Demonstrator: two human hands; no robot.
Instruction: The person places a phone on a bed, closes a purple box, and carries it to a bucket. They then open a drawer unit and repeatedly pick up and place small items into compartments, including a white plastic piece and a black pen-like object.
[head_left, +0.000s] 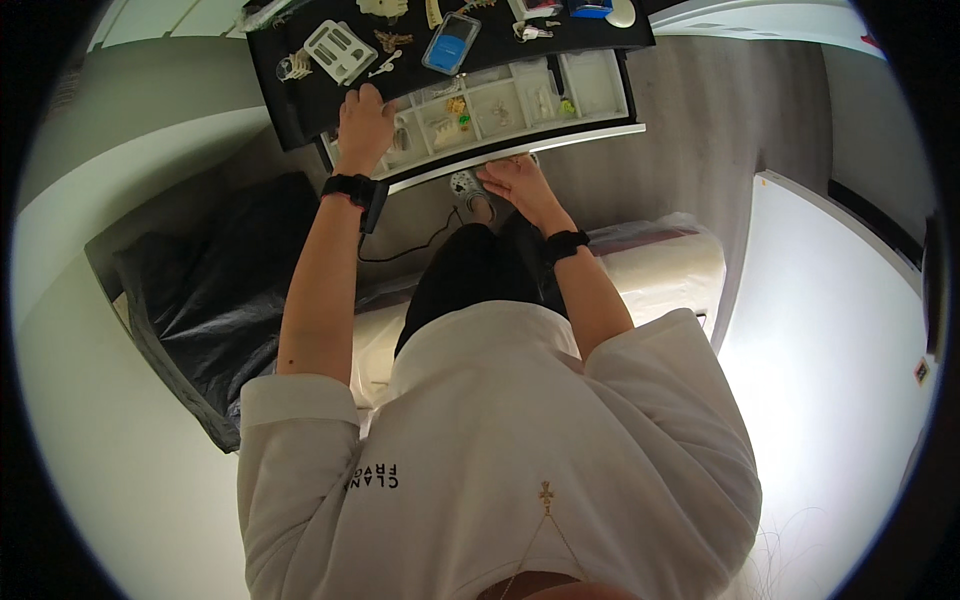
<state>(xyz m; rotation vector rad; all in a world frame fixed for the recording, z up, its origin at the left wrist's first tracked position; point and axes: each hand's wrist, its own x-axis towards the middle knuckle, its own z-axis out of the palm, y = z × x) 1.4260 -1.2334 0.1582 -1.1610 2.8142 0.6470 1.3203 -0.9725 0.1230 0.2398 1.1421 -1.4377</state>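
My left hand (366, 129) reaches over the left end of a pulled-out drawer (517, 142), its fingertips at the black tabletop (300, 105). From above, its grip is hidden. My right hand (521, 186) is at the drawer's white front edge, fingers bent; whether it grips the edge is unclear. Inside the drawer, a white divided organizer (491, 112) holds small items, among them yellow hair claws (455, 105) and a yellow-green piece (567, 106). Nearest my left hand on the tabletop are a white slotted case (340, 51) and a small white key-like item (385, 64).
The tabletop also bears a clear case with a blue insert (451, 43), a brown hair claw (393, 40), a pale hair claw (295, 66) and a round white item (621, 13). A black plastic bag (225, 277) lies left; a dark cord (409, 251) crosses the floor.
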